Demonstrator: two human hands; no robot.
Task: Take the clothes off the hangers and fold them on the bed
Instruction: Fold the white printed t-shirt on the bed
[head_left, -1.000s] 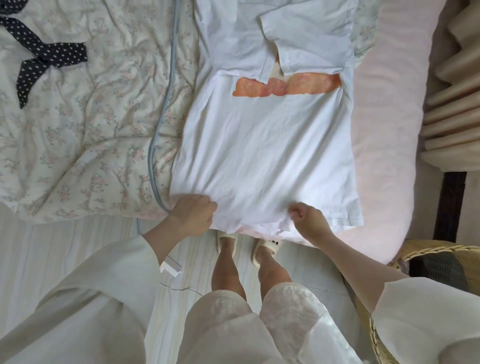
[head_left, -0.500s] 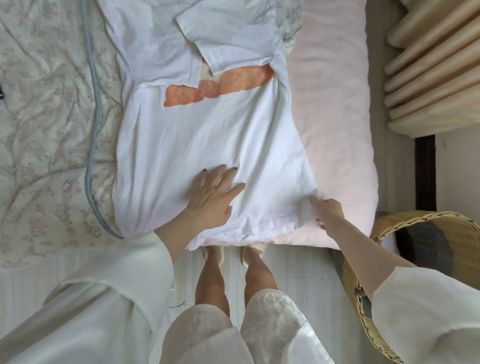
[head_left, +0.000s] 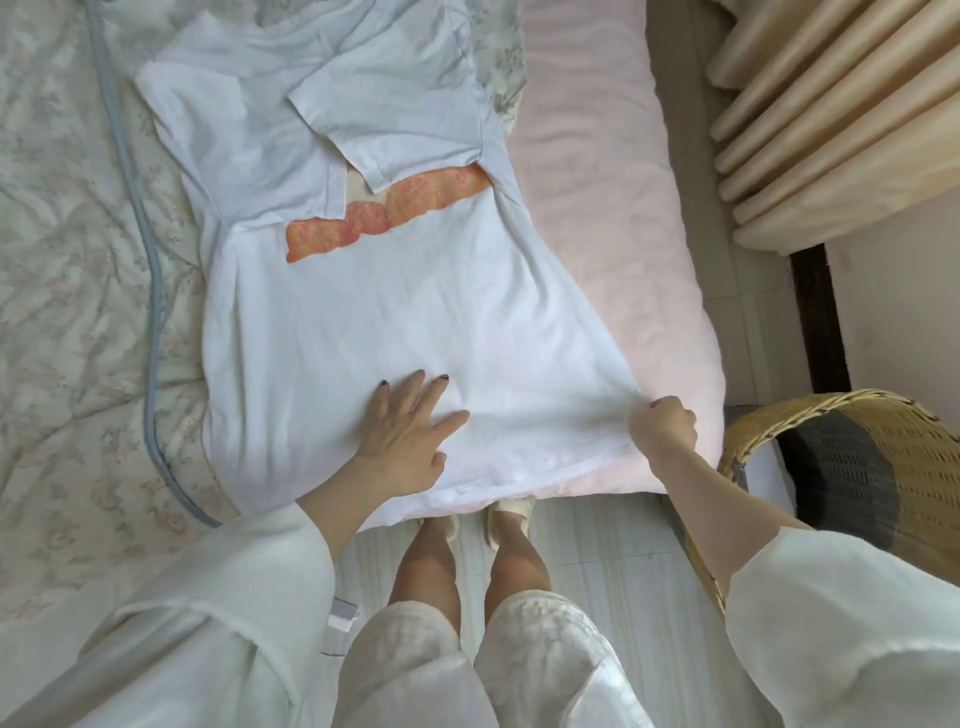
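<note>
Right hand (head_left: 665, 426) pinching shirt (head_left: 363, 322) hem, left hand (head_left: 408, 431) flat; basket (head_left: 857, 467) beside.

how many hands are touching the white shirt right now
2. The left hand presses flat on the white shirt near its hem; the right hand pinches its lower right corner.

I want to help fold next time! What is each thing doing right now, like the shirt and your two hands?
White T-shirt: spread flat on the bed, both sleeves folded in over the chest, not folded up yet.
Left hand: open, fingers spread, pressing the shirt down near the hem.
Right hand: fingers curled, pinching the shirt's hem corner and pulling it taut.
Wicker basket: standing on the floor beside the bed; what is inside cannot be told.
</note>
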